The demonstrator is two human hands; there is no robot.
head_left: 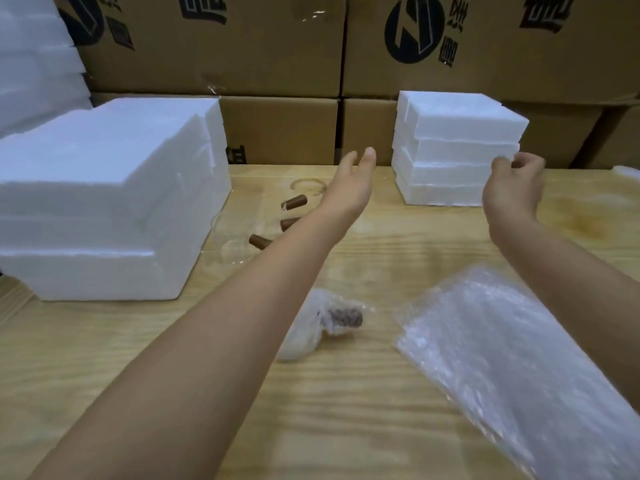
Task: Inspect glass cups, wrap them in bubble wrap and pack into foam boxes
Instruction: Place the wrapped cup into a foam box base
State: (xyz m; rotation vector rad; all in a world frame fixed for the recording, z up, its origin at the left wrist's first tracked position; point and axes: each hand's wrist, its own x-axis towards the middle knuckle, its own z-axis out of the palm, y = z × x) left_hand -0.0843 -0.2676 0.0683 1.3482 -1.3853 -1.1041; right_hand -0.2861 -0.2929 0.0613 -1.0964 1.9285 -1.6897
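the stacked cardboard boxes (277, 46) along the back carry black print: a round logo (414, 32) with small chinese characters (450, 53) beside it, and larger characters cropped by the top edge. none is sharp enough to read.

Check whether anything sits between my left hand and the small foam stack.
Nothing visible does. The left hand hovers over the table just left of the foam stack; the cups lie further left, clear of the path.

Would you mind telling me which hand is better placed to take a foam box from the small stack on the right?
Probably the right hand: its curled fingers are at the near corner of the small foam stack, while the open left hand hangs short of the stack's left side.
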